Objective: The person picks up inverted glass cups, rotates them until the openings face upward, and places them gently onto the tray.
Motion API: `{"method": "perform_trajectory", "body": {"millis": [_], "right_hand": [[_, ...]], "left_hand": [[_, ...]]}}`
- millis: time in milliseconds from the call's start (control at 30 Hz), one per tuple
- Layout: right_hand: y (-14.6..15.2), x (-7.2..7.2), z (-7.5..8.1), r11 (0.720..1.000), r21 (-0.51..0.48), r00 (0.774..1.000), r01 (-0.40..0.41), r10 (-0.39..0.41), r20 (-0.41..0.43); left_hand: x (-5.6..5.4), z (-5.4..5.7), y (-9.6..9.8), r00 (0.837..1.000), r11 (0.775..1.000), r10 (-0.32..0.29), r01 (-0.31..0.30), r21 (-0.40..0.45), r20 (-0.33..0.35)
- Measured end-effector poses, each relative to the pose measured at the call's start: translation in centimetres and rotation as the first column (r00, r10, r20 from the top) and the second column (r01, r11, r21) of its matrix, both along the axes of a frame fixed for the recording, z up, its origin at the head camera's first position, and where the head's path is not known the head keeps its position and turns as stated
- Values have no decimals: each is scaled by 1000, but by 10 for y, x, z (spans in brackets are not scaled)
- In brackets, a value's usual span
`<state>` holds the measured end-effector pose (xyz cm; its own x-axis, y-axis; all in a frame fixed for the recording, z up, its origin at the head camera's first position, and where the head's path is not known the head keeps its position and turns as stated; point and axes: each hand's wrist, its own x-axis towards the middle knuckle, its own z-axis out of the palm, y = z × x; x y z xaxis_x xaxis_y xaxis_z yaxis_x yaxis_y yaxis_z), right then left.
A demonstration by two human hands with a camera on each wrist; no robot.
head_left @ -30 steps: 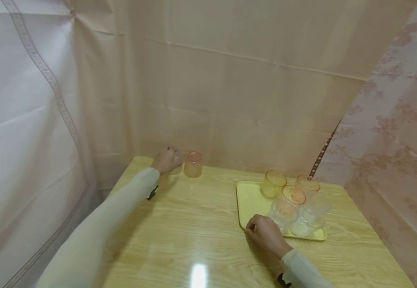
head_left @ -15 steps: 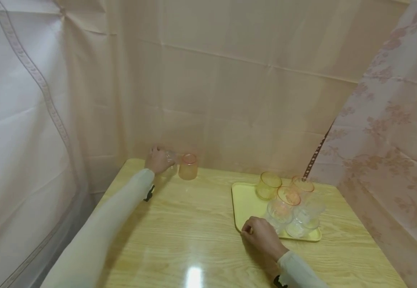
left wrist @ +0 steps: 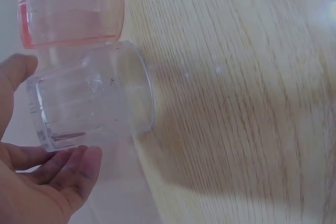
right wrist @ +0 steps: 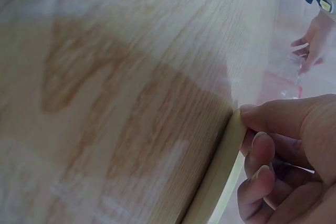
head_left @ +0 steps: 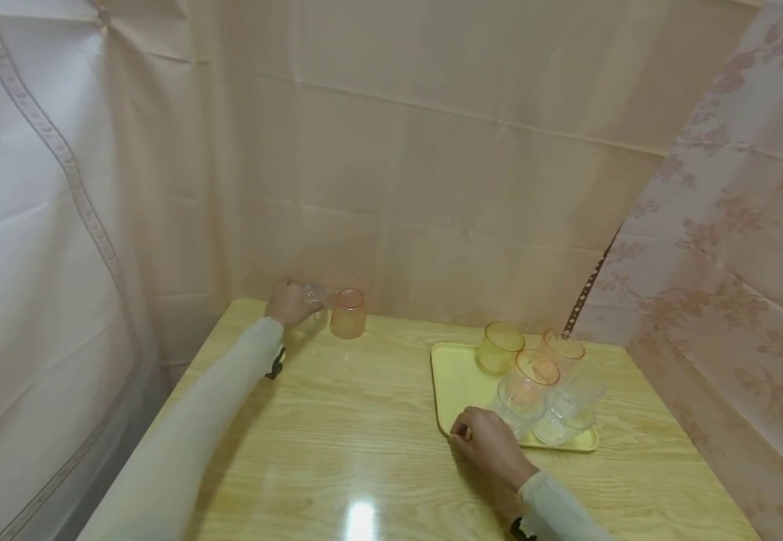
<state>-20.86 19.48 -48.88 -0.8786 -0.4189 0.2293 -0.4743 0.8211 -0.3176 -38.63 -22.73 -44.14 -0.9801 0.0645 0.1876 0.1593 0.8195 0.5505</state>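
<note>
My left hand [head_left: 288, 303] is at the table's far left, around the base end of a clear plastic cup [left wrist: 97, 95]. In the left wrist view its thumb lies at one side of the base and its curled fingers at the other. The cup is upside down, rim towards the tabletop. Right beside it an orange-pink cup [head_left: 348, 315] also stands upside down. My right hand [head_left: 489, 443] pinches the near left corner of a yellow tray [head_left: 455, 376], thumb on the edge [right wrist: 223, 169] and the other fingers curled.
On the tray, a yellow cup [head_left: 500, 349], orange-rimmed cups [head_left: 538, 368] and clear cups [head_left: 563, 421] crowd the right side. The wood-grain table [head_left: 337, 421] meets a hanging cloth [head_left: 398, 188] at the back; more cloth [head_left: 723, 300] hangs at the right.
My left hand has shifted slightly left relative to the orange-pink cup, and the clear cup shows more beside it. The head view has turned a little. My right hand stays at the tray's corner.
</note>
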Motion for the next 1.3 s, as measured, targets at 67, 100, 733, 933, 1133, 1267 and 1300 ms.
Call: {"method": "perform_trajectory", "body": {"millis": [67, 100, 733, 933, 1133, 1267, 1300], "right_hand": [[0, 0, 0, 1000, 2, 1000, -3, 3, -7], [0, 0, 0, 1000, 2, 1000, -5, 5, -9], [-1, 2, 1, 1000, -11, 1000, 0, 0, -4], [0, 1, 1, 1000, -22, 1000, -10, 10, -11], [0, 1, -1, 1000, -15, 1000, -3, 3, -21], [-1, 2, -2, 1000, -11, 999, -1, 0, -34], [-1, 2, -1, 1000, -10, 999, -1, 1, -38]], "left_hand": [[-1, -2, 0, 1000, 1000, 14, -14, 5, -7], [-3, -3, 0, 1000, 1000, 19, -19, 10, -1], [9, 2, -10, 997, 996, 69, -71, -63, -36], [17, 8, -13, 996, 995, 63, -67, -75, -55], [26, 13, -11, 996, 998, 44, -48, -41, -80], [32, 12, -6, 994, 998, 10, -18, -67, -111], [34, 12, -4, 993, 997, 5, -14, -77, -120]]}}
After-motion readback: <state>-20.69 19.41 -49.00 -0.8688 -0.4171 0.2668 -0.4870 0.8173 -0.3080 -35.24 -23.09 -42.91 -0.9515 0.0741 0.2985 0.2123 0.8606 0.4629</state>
